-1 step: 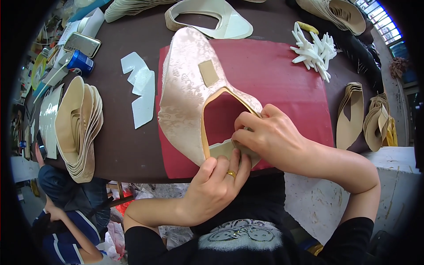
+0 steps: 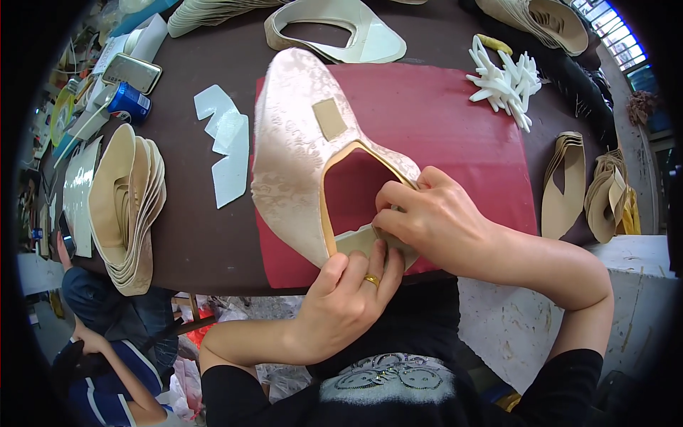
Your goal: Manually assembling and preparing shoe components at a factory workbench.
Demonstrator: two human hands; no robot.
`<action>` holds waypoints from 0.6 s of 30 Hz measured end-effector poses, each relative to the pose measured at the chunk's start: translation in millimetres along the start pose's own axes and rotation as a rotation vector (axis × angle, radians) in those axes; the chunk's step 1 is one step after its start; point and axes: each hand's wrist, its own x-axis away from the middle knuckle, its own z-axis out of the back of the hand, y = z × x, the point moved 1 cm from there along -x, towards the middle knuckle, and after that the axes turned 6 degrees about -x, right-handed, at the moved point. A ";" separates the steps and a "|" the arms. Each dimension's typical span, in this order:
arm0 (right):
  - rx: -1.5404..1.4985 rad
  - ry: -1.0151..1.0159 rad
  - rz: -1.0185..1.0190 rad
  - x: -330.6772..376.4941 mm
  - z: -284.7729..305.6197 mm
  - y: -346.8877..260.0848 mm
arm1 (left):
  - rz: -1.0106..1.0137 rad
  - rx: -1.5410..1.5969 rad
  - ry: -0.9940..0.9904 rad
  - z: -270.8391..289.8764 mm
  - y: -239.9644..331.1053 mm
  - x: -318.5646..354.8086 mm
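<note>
A pale pink patterned shoe upper (image 2: pixel 288 153) lies over a red mat (image 2: pixel 455 107) at the table's near edge, its toe part pointing away from me. A small tan rectangle (image 2: pixel 329 119) is on its surface, and a yellowish edging runs round its opening. My left hand (image 2: pixel 348 302), with a gold ring, pinches the near edge of the upper between thumb and fingers. At the near right side of the opening, my right hand (image 2: pixel 430 217) is closed on the edge, its fingertips bent inward. A pale lining (image 2: pixel 352 243) shows between the hands; the fingertips partly hide it.
Stacked tan shoe pieces (image 2: pixel 114 192) stand at the left, with more tan pieces (image 2: pixel 562 188) at the right. Nearby are white cut pieces (image 2: pixel 231 174), a blue can (image 2: pixel 129 102), a phone (image 2: pixel 133 72) and a white pronged pile (image 2: pixel 509 82). Another person's arm (image 2: pixel 117 366) shows lower left.
The upper's far part has shifted slightly left and toward me. Both hands keep nearly the same place and grip.
</note>
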 end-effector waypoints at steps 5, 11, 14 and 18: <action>0.034 0.003 0.092 -4.2 0.6 1.6 | 0.033 0.015 0.025 0.5 -0.1 -0.8; 0.032 -0.081 0.103 -15.7 6.1 3.4 | 0.019 0.014 0.001 2.2 -1.7 -2.5; 0.073 -0.140 0.175 -20.6 7.1 4.0 | 0.027 0.028 0.011 2.2 -1.9 -3.9; 0.138 -0.250 0.221 -22.3 10.8 3.5 | 0.042 -0.004 0.014 1.1 4.3 -2.8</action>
